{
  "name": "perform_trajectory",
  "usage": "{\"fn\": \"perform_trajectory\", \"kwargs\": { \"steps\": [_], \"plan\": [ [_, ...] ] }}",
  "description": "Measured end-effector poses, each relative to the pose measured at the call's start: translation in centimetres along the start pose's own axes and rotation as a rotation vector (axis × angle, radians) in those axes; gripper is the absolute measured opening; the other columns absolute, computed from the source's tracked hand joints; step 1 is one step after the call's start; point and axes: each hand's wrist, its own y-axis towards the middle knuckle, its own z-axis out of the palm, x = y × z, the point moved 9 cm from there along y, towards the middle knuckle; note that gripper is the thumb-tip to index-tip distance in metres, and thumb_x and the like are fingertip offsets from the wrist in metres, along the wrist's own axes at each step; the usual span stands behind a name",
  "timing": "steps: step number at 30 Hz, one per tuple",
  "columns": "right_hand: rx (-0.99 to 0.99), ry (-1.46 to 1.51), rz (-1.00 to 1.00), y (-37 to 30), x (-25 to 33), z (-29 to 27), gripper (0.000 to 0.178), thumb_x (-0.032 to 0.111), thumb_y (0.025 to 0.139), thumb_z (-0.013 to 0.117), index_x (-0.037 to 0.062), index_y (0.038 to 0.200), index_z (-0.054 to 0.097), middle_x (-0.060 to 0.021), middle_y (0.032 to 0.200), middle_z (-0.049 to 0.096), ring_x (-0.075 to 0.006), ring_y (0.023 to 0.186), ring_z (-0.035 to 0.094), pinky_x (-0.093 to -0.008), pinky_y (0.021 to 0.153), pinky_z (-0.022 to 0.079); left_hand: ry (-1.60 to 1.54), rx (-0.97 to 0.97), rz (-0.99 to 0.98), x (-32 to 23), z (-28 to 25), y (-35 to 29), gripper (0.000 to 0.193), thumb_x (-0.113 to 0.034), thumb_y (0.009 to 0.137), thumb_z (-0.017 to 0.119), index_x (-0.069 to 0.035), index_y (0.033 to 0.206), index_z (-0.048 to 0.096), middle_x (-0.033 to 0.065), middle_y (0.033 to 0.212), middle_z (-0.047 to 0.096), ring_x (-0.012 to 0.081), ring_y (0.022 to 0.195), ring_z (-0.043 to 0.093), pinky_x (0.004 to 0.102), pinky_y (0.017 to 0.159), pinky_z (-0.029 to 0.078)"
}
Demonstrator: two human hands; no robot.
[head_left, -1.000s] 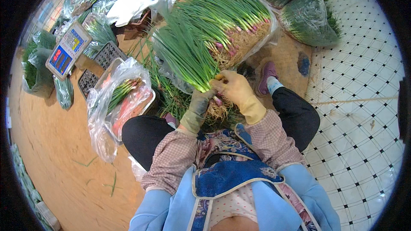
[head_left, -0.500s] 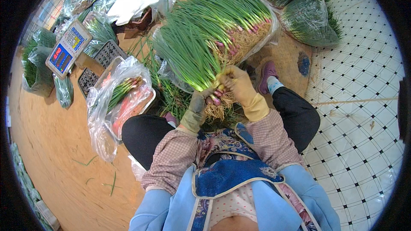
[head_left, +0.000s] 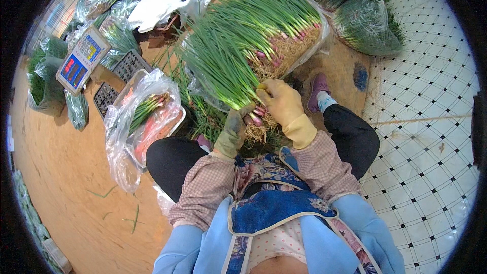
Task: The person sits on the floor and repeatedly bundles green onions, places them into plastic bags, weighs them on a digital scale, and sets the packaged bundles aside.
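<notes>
My left hand (head_left: 232,132), in a green-stained rubber glove, is closed around a bunch of scallions (head_left: 223,78) just above its purple-red bulbs. The leaves fan away toward the far left, and the pale roots hang toward me. My right hand (head_left: 283,105), in a yellowish glove, is at the right side of the same bunch. Its fingers are pinched on the stalks just above the bulbs; the fingertips are partly hidden. Right behind the bunch lies a large pile of scallions (head_left: 269,15) on clear plastic, roots toward the right.
On the left stand a digital scale (head_left: 82,61), a black plastic crate (head_left: 131,65) and a bag-lined tray (head_left: 183,116) holding a few scallions (head_left: 147,109). Bagged scallions (head_left: 365,25) stand far right, and a white plastic bag (head_left: 160,7) far left. Loose leaves (head_left: 134,218) litter the wooden board.
My right hand has turned and shifted slightly right along the bunch, showing more of its back. My left hand keeps its hold, nearly still.
</notes>
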Motion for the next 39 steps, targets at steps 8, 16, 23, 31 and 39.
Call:
{"fn": "perform_trajectory", "kwargs": {
  "steps": [8, 16, 23, 31, 39],
  "plan": [
    [0.129, -0.402, -0.191, 1.6, 1.3, 4.4, 0.009, 0.014, 0.072, 0.051, 0.0047, 0.073, 0.053, -0.0144, 0.069, 0.057, -0.0337, 0.069, 0.056, -0.0427, 0.059, 0.045, 0.108, -0.181, 0.193, -0.9, -1.4, 0.4, 0.024, -0.001, 0.074, 0.06, 0.0, 0.097, 0.052, 0.0091, 0.084, 0.061, 0.0173, 0.06, 0.059, 0.0264, 0.049, 0.05],
    [0.021, -0.054, -0.083, 2.1, -0.6, 3.9, 0.014, 0.014, 0.076, 0.053, 0.0, 0.075, 0.053, -0.0161, 0.069, 0.058, -0.0275, 0.062, 0.058, -0.036, 0.055, 0.046, 0.061, -0.106, 0.09, -0.8, -1.3, 0.1, 0.018, -0.004, 0.078, 0.056, 0.004, 0.094, 0.054, 0.0118, 0.08, 0.06, 0.0175, 0.06, 0.058, 0.0266, 0.048, 0.048],
    [-0.016, 0.871, 0.495, 0.3, -7.7, 4.3, 0.026, 0.024, 0.081, 0.057, -0.0014, 0.087, 0.055, -0.0065, 0.064, 0.059, -0.0103, 0.049, 0.051, -0.0222, 0.043, 0.04, 0.027, -0.154, 0.008, -0.8, -0.3, -0.5, 0.015, -0.002, 0.079, 0.051, 0.007, 0.09, 0.055, 0.0131, 0.076, 0.06, 0.0183, 0.059, 0.058, 0.0251, 0.045, 0.047],
    [0.045, 0.438, 0.181, 0.8, -3.6, 3.6, 0.021, 0.019, 0.079, 0.058, -0.0015, 0.084, 0.054, -0.01, 0.063, 0.056, -0.013, 0.051, 0.054, -0.0264, 0.047, 0.042, 0.05, -0.062, 0.033, -1.5, 0.5, -0.5, 0.02, -0.004, 0.077, 0.053, 0.006, 0.094, 0.052, 0.0142, 0.075, 0.06, 0.0198, 0.057, 0.058, 0.0263, 0.046, 0.048],
    [-0.168, 0.322, 0.098, -0.1, -2.3, 1.8, 0.015, 0.018, 0.08, 0.054, 0.0038, 0.083, 0.052, -0.0144, 0.072, 0.057, -0.0289, 0.062, 0.056, -0.0351, 0.056, 0.044, -0.048, -0.074, 0.002, -0.7, -0.6, -0.3, 0.019, -0.003, 0.077, 0.051, 0.007, 0.092, 0.052, 0.0167, 0.071, 0.059, 0.0204, 0.056, 0.058, 0.0265, 0.041, 0.048]
  ]
}}
